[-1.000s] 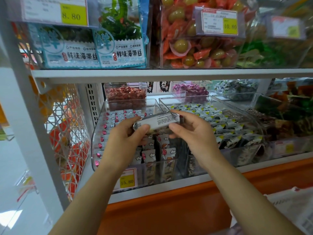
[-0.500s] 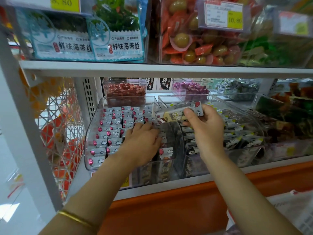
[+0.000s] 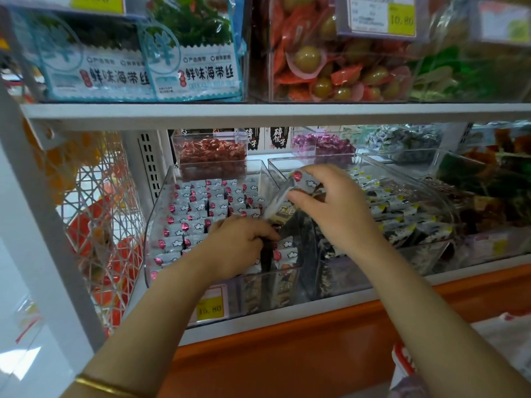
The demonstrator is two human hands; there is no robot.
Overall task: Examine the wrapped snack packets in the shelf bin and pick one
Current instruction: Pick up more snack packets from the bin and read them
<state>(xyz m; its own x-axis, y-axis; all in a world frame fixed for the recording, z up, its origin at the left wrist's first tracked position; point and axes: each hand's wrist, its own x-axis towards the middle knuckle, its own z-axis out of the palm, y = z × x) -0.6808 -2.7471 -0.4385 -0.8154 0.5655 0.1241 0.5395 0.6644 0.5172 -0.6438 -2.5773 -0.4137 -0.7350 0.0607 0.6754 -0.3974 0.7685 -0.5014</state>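
1. A silvery wrapped snack packet with a red dot and white cloud print (image 3: 283, 201) hangs tilted over the right edge of the clear plastic shelf bin (image 3: 156, 225). The right hand (image 3: 336, 214) pinches it between thumb and fingers.
2. The left hand (image 3: 238, 248) is down among the rows of matching packets (image 3: 195, 216) in the bin, fingers curled. I cannot tell whether it grips one.
3. A yellow price tag (image 3: 209, 308) sits on the bin's front.
4. A gold bangle (image 3: 106, 387) circles the left wrist.
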